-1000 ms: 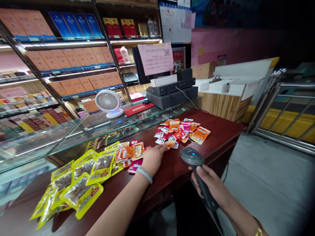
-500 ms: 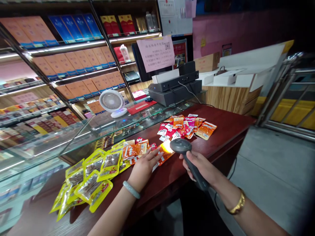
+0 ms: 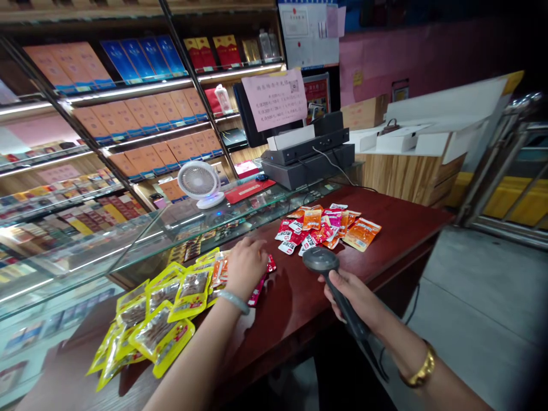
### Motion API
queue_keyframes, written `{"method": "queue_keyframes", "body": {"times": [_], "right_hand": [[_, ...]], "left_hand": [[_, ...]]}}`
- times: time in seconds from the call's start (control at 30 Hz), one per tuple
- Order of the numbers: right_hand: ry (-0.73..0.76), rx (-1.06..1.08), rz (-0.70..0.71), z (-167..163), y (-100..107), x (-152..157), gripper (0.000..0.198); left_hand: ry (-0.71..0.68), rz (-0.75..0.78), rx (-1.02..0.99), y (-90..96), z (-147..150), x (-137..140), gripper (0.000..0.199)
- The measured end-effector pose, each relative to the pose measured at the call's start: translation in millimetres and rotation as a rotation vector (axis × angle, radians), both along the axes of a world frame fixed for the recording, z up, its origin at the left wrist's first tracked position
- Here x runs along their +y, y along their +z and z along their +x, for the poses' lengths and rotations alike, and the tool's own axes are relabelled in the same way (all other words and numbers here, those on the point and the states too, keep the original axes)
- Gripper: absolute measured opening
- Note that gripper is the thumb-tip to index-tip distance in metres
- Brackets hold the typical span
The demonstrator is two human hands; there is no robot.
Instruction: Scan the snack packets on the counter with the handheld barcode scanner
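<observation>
My right hand point(image 3: 353, 297) is closed around the handle of a dark grey barcode scanner point(image 3: 321, 260), its head over the counter and no light showing. My left hand point(image 3: 246, 265), with a pale bangle at the wrist, is bent over a pile of small snack packets. Its fingers curl downward, and what they grip is hidden. An orange packet point(image 3: 220, 272) shows left of that hand, and a pink-red packet point(image 3: 257, 292) pokes out below it. Beside them lie several yellow snack packets point(image 3: 194, 291). Farther right is another pile of red and orange packets point(image 3: 317, 228).
The dark red counter point(image 3: 291, 302) adjoins a glass display case point(image 3: 171, 228). On the glass stand a white fan point(image 3: 199, 180) and a black cash drawer point(image 3: 295, 171). Shelves of boxes point(image 3: 149, 114) rise behind. A metal railing point(image 3: 483, 177) stands at right.
My left hand has moved up and left, off the orange packet it was pressing flat; that packet is gone from its spot. The scanner's light has gone out, and the scanner has shifted slightly right.
</observation>
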State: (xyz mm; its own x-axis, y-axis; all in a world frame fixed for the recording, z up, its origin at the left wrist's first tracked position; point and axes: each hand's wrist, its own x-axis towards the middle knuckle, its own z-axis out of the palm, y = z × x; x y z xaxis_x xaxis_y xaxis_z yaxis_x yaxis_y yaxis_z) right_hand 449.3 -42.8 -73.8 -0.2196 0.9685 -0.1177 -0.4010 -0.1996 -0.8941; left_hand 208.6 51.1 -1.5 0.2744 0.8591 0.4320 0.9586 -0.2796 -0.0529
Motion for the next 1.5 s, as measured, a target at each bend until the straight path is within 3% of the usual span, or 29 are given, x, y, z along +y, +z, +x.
{"method": "queue_keyframes", "body": {"times": [0.1,0.27,0.4,0.53,0.73,0.93,1.1,1.2,1.3,1.4,1.5], "right_hand": [[-0.012,-0.019,0.011,-1,-2,5,0.051],[-0.04,-0.013,0.041,-7,-1,12,0.054],[-0.051,0.0,0.056,-13,2,14,0.056],[-0.052,-0.02,0.049,-15,1,14,0.056],[-0.037,-0.009,0.062,-11,2,19,0.055],[-0.019,0.038,0.149,-21,27,32,0.054],[-0.015,0.042,0.165,-36,35,36,0.051],[0.006,0.039,0.159,-38,31,29,0.049],[0.015,0.023,0.129,-34,25,20,0.049],[0.006,-0.007,0.104,-27,18,15,0.051],[-0.016,-0.031,0.09,-19,12,14,0.052]], "left_hand": [[0.009,-0.165,-0.066,-17.1,33,43,0.039],[0.284,-0.382,-0.159,-40.2,59,104,0.06],[0.337,-0.41,-0.224,-47.3,63,121,0.066],[0.318,-0.426,-0.306,-43.9,55,126,0.047],[0.228,-0.288,-0.399,-35.8,24,96,0.017],[0.013,-0.266,-0.567,-39.0,3,33,0.017],[-0.009,-0.281,-0.665,-40.4,-7,3,0.016],[0.061,-0.263,-0.682,-35.9,-27,-4,0.015],[0.217,-0.202,-0.641,-26.3,-59,-8,0.014],[0.4,-0.133,-0.453,-14.6,-89,-16,0.018],[0.485,0.061,-0.188,-6.8,-94,-25,0.032]]}}
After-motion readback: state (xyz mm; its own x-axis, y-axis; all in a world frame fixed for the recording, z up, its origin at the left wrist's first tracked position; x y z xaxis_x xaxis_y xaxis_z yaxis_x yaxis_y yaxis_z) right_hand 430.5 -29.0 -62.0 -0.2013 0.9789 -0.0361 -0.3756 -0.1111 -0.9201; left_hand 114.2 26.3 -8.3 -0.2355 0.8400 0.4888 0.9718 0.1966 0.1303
